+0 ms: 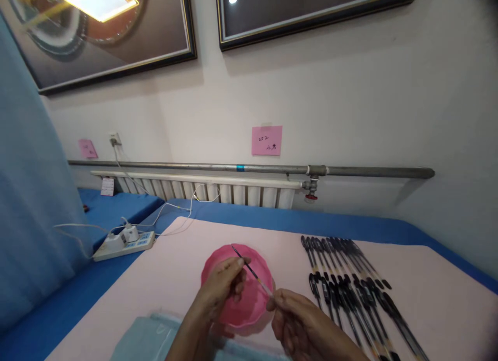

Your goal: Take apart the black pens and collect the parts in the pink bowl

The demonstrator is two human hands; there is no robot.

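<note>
Pen refill (pixel 254 275), in the head view: slim, dark along its upper stretch and pale at the lower end, it slants from 10 o'clock down to 4 o'clock between the two hands. The left hand (pixel 223 282) pinches it a little below its upper tip, thumb and forefinger closed on it, the other fingers loosely curled. At the 4 o'clock end, the right hand (pixel 299 319) has the pale end nipped between thumb and fingertip — remaining fingers folded under the palm.

Behind the refill is a round pink dish (pixel 249 313) with a wavy rim; the left hand covers part of its inside, and its pink floor shows towards 6 o'clock. Just beside the dish, at 7 o'clock, lies a pale blue plastic packet (pixel 146 337) — its contents I cannot tell. Dark pens lie in two rows, an upper row (pixel 329 247) at 2 o'clock and a lower row (pixel 345 301) at 4 o'clock.
</note>
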